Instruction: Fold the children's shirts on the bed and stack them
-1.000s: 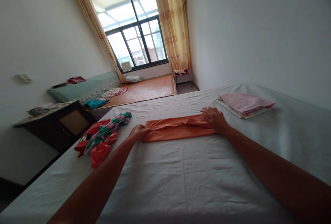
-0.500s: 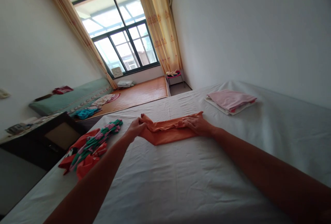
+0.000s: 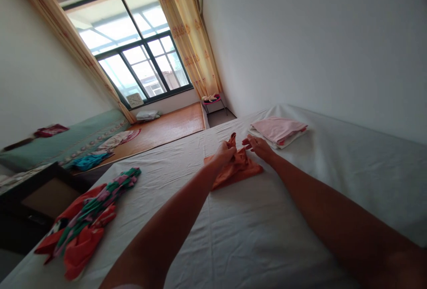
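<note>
An orange garment (image 3: pixel 233 175), partly folded, lies on the white bedsheet (image 3: pixel 240 235) in front of me. My left hand (image 3: pixel 226 151) pinches one end of it, raised and drawn over toward the other end. Just right of that gathered end, my right hand (image 3: pixel 258 145) hovers with its fingers apart, close to the cloth; whether a fingertip touches it I cannot tell. Beyond my right hand rests a flat stack of folded clothes with a pink piece (image 3: pixel 279 128) on top of a whitish one.
A loose heap of red, green and pink clothes (image 3: pixel 90 217) lies along the bed's left side. A dark cabinet (image 3: pixel 36 200) stands beside it. Past the bed is a low wooden platform (image 3: pixel 167 126) with a blue cloth (image 3: pixel 89 160). A white wall (image 3: pixel 316 48) borders the right.
My left hand has carried its end of the orange garment rightward over the rest, making it shorter. My right hand has lifted off the cloth. The view has swung a little right.
</note>
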Demonstrator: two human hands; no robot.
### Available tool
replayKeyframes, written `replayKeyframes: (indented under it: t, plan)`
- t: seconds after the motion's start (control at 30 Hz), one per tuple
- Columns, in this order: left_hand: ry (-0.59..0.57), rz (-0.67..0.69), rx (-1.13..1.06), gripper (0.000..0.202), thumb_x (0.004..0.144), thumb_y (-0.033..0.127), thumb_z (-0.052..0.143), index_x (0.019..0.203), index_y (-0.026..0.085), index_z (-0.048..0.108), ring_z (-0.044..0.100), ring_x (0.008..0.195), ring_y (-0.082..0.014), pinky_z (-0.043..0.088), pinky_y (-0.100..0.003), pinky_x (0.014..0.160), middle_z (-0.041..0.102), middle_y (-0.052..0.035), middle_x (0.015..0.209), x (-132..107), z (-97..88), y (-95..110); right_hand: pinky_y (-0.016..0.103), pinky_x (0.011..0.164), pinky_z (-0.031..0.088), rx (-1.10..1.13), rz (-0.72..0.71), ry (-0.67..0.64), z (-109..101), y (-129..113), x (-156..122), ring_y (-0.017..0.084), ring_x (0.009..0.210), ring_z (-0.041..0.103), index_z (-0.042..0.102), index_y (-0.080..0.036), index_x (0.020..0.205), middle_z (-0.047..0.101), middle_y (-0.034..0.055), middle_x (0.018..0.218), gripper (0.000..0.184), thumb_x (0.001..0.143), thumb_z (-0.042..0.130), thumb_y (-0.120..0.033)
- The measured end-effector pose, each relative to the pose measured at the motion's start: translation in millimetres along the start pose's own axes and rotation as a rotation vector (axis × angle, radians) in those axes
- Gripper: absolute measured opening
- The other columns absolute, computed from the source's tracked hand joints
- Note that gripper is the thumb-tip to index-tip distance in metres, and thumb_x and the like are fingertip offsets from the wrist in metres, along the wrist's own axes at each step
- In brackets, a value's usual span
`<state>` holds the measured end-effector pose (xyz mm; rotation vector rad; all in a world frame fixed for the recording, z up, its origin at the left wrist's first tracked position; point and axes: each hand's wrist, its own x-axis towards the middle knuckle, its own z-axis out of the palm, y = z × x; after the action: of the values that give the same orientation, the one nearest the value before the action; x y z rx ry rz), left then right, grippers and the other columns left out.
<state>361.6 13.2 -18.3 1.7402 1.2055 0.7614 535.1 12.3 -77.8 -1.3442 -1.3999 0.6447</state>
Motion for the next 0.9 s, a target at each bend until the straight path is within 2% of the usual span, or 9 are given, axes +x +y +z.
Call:
replayKeyframes:
  t: [0.07, 0.13, 0.2, 0.27, 0.33, 0.47, 0.57, 0.73, 0.9]
  plan:
    - [-0.104, -0.044, -0.045, 0.029, 0.082, 0.035, 0.06, 0.1, 0.015, 0.05, 0.063, 0.058, -0.0137, 0.05, -0.024, 0.052, 0.064, -0.0043, 0.076, 0, 3.6, 2, 0.027, 0.068, 0.052, -0.019, 0.035, 0.025, -2, 2, 3, 0.017, 0.074, 0.07, 0.065, -0.015, 0.091, 0.073, 0.0104, 0.094, 0.051, 0.096, 0.027, -0.048]
    - [-0.118, -0.055, -0.061, 0.038, 0.086, 0.043, 0.054, 0.111, 0.015, 0.047, 0.064, 0.057, -0.0136, 0.051, -0.025, 0.051, 0.066, -0.0084, 0.087, -2, -5.3, 4, 0.028, 0.071, 0.052, -0.08, 0.057, 0.116, -6, -1, 5, 0.017, 0.075, 0.069, 0.064, -0.016, 0.093, 0.072, 0.0099, 0.095, 0.047, 0.097, 0.026, -0.044]
    - [-0.001, 0.024, 0.022, 0.036, 0.092, 0.041, 0.044, 0.119, 0.017, 0.045, 0.065, 0.062, -0.0135, 0.052, -0.027, 0.054, 0.065, -0.0098, 0.098, -3, -22.2, 4, 0.031, 0.079, 0.051, -0.185, 0.005, 0.248, -8, -13, 3, 0.019, 0.084, 0.068, 0.063, -0.017, 0.096, 0.071, 0.0097, 0.098, 0.044, 0.097, 0.025, -0.038]
    - [0.135, 0.18, 0.23, 0.03, 0.094, 0.034, 0.039, 0.118, 0.019, 0.049, 0.066, 0.078, -0.016, 0.054, -0.031, 0.068, 0.065, -0.0088, 0.102, -5, -39.8, -4, 0.034, 0.09, 0.046, -0.299, -0.142, 0.31, -3, -31, -4, 0.02, 0.098, 0.064, 0.063, -0.018, 0.102, 0.07, 0.0097, 0.104, 0.043, 0.097, 0.024, -0.035]
    - [0.164, 0.343, 0.485, 0.03, 0.092, 0.027, 0.039, 0.116, 0.019, 0.055, 0.061, 0.101, -0.0201, 0.05, -0.038, 0.088, 0.064, -0.0095, 0.111, -11, -51.1, -21, 0.036, 0.1, 0.04, -0.39, -0.335, 0.224, 14, -48, -17, 0.02, 0.111, 0.057, 0.062, -0.019, 0.112, 0.067, 0.0088, 0.114, 0.043, 0.097, 0.024, -0.034]
    - [-0.017, 0.461, 0.843, 0.047, 0.088, 0.032, 0.048, 0.132, 0.014, 0.048, 0.037, 0.133, -0.0266, 0.028, -0.045, 0.111, 0.045, -0.0156, 0.141, -32, -48.9, -68, 0.039, 0.112, 0.026, -0.546, -0.597, -0.234, 64, -56, -46, 0.02, 0.131, 0.04, 0.05, -0.018, 0.133, 0.05, 0.0078, 0.139, 0.047, 0.097, 0.028, -0.04]
    - [-0.064, 0.413, 0.929, 0.065, 0.088, 0.042, 0.047, 0.143, 0.01, 0.033, 0.023, 0.14, -0.0283, 0.019, -0.046, 0.114, 0.031, -0.017, 0.15, -47, -41.3, -89, 0.042, 0.112, 0.024, -0.679, -0.496, -0.413, 83, -43, -54, 0.023, 0.136, 0.033, 0.039, -0.013, 0.142, 0.038, 0.0124, 0.147, 0.059, 0.095, 0.03, -0.049]
    - [-0.103, 0.338, 0.919, 0.073, 0.091, 0.056, 0.031, 0.145, 0.006, 0.027, 0.031, 0.137, -0.0273, 0.024, -0.041, 0.112, 0.034, -0.0179, 0.148, -45, -50.5, -86, 0.048, 0.109, 0.026, -1.008, -0.119, -0.393, 65, -51, -55, 0.033, 0.136, 0.031, 0.039, -0.003, 0.14, 0.037, 0.0212, 0.146, 0.07, 0.094, 0.029, -0.054]
    - [-0.093, 0.279, 0.925, 0.079, 0.087, 0.066, 0.032, 0.143, 0.011, 0.032, 0.03, 0.137, -0.028, 0.023, -0.04, 0.112, 0.035, -0.0154, 0.148, -39, -69.1, -89, 0.039, 0.089, 0.045, -1.181, -0.001, -0.363, 48, -85, -61, 0.032, 0.11, 0.057, 0.061, -0.002, 0.118, 0.061, 0.0254, 0.119, 0.05, 0.092, 0.041, -0.04]
